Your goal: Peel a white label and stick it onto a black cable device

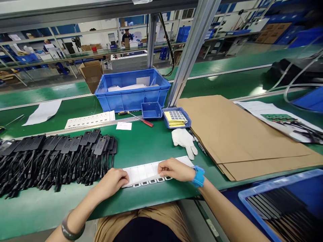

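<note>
A white label sheet [146, 172] with a row of small dark-edged labels along its near edge lies on the green table [141, 148] in front of me. My left hand [113, 179] rests with curled fingers on the sheet's left end. My right hand [174, 169], wearing a blue wrist strap, has its fingers bent and pinched at a label near the sheet's right part. Just left of the sheet lies a row of several black cable adapters [55, 153].
A white glove [184, 141] lies behind the sheet, brown cardboard sheets [239, 134] to the right. Behind are a big blue bin [133, 89], two small blue trays [165, 116], a red-handled screwdriver [138, 118] and another label sheet [89, 120]. A blue crate [285, 201] sits lower right.
</note>
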`<control>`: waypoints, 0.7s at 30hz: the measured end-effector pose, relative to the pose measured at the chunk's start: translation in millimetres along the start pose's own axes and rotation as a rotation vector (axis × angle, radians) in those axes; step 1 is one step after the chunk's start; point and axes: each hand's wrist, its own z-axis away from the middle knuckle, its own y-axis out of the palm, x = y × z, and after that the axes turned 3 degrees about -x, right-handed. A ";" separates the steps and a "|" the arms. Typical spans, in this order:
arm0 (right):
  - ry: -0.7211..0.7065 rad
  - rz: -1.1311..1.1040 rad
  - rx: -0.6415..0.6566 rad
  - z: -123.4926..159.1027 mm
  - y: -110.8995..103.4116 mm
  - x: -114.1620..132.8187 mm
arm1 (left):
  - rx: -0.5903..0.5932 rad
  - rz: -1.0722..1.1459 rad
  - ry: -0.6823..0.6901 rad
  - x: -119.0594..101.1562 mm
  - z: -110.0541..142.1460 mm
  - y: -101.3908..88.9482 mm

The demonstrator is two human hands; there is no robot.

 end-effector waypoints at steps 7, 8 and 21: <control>-0.013 -0.003 0.010 -3.4 -1.5 -4.9 | 0.035 0.064 0.079 5.7 6.4 -7.7; -0.018 -0.006 0.009 -3.6 -1.5 -5.8 | 0.035 0.057 0.074 7.1 5.8 -8.1; 0.020 0.048 -0.028 -1.3 0.9 -1.6 | -0.090 -0.330 -0.045 -5.2 -0.3 12.1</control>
